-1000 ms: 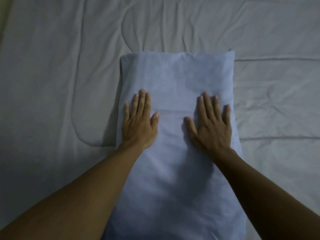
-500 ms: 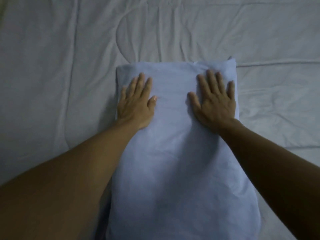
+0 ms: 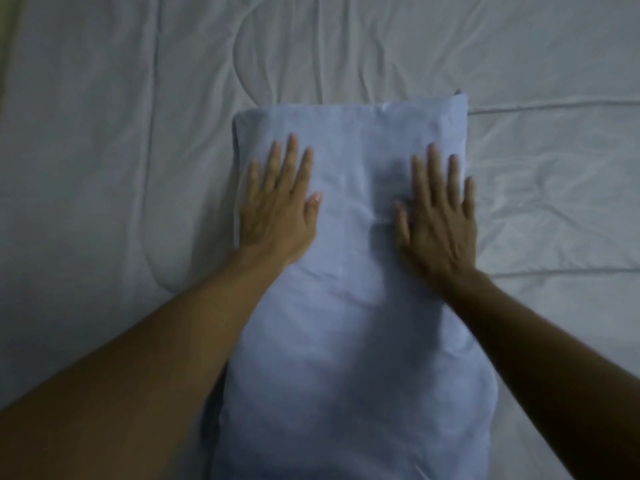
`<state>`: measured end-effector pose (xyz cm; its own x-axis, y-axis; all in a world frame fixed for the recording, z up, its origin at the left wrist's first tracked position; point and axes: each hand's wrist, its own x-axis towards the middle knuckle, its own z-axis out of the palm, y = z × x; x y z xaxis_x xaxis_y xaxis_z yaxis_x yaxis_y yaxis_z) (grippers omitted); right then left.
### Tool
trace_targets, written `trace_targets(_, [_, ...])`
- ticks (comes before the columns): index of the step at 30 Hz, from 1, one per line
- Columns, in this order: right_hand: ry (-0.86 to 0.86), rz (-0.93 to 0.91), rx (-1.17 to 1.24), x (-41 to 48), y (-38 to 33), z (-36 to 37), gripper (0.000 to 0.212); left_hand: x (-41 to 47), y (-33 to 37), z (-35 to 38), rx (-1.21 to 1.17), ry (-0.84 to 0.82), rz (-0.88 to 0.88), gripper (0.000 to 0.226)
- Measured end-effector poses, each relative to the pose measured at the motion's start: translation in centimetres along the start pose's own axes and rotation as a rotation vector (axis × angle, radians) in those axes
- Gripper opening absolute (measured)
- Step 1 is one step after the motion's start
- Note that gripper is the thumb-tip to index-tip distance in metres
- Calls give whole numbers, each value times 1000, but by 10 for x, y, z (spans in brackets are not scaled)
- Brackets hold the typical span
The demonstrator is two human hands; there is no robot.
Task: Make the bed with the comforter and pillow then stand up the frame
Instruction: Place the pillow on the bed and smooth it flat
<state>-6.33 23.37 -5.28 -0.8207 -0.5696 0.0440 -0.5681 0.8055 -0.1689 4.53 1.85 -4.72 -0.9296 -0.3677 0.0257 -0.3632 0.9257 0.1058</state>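
A pale blue pillow [image 3: 349, 306] lies lengthwise in the middle of the view on a white quilted comforter [image 3: 104, 168] that covers the bed. My left hand [image 3: 277, 209] presses flat on the pillow's far left part, fingers straight and spread. On the far right part my right hand [image 3: 438, 220] lies flat the same way. Both palms face down and hold nothing. No frame is in view.
The wrinkled comforter fills the view on all sides, with stitched seams running across it. A thin strip of a darker surface [image 3: 5, 46] shows along the upper left edge.
Both hands slid forward along the pillow toward its far end, then came back slightly. They stayed flat on it throughout.
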Motion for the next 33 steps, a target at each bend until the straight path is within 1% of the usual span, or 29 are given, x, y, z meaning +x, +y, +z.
trace_targets(1, [-16,-141,0,-24,-7,0,69,-17,12,-1,-39,11,102,64])
trace_targets(2, [-49,-252,-9,-48,-11,5,67,-38,21,4,-49,-17,184,64])
trace_targets(3, [-81,-297,-29,-69,-11,11,64,-59,24,13,-28,-68,217,63])
trace_targets(4, [-94,-279,-61,-89,-5,13,62,-82,19,21,6,-122,191,62])
trace_targets(6, [-91,-100,-105,-113,12,8,60,-114,0,31,47,-176,10,60])
trace_targets(7, [-99,20,-87,-118,19,2,60,-120,-8,29,57,-183,-85,60])
trace_targets(8, [-110,137,-53,-119,24,-3,62,-122,-13,23,63,-184,-138,61])
trace_targets(9, [-113,216,-3,-120,24,-7,64,-122,-12,16,72,-167,-126,63])
trace_targets(10, [-111,231,57,-122,19,-10,65,-123,-10,11,69,-154,-67,64])
trace_targets(11, [-109,171,108,-126,11,-10,66,-128,-6,10,54,-148,6,64])
trace_targets(12, [-121,46,122,-133,5,-7,67,-135,-3,12,31,-153,62,64])
trace_targets(13, [-151,-78,99,-140,-1,-6,66,-143,0,14,8,-179,72,65])
trace_targets(14, [-184,-145,66,-145,-1,-3,65,-151,1,17,-14,-234,21,66])
trace_targets(15, [-202,-133,56,-151,1,0,65,-157,2,20,-26,-299,-57,66])
trace_targets(16, [-205,-49,76,-154,4,4,65,-159,2,21,-35,-349,-136,67])
trace_targets(18, [-181,154,192,-158,9,4,71,-158,5,13,-129,-374,-319,73])
trace_targets(20, [-182,336,385,-161,7,-1,79,-157,3,3,-334,-379,-551,86])
trace_targets(21, [-187,402,472,-162,5,-4,82,-157,-1,3,-431,-401,-634,94])
trace_targets(23, [-187,448,556,-163,0,-9,88,-160,-13,8,-604,-471,-728,111])
trace_targets(25, [-210,522,586,-158,1,-11,95,-160,-22,13,-775,-449,-827,127])
trace_targets(26, [-235,577,612,-154,4,-11,97,-159,-24,16,-832,-420,-871,131])
trace_targets(27, [-253,633,650,-149,6,-11,97,-158,-25,18,-861,-403,-900,128])
trace_targets(28, [-263,691,702,-145,9,-10,94,-157,-25,20,-882,-398,-916,122])
trace_targets(30, [-258,780,820,-137,14,-6,78,-153,-24,23,-931,-408,-934,116])
trace_targets(33, [-296,877,920,-130,17,-3,61,-144,-22,25,-977,-435,-965,119])
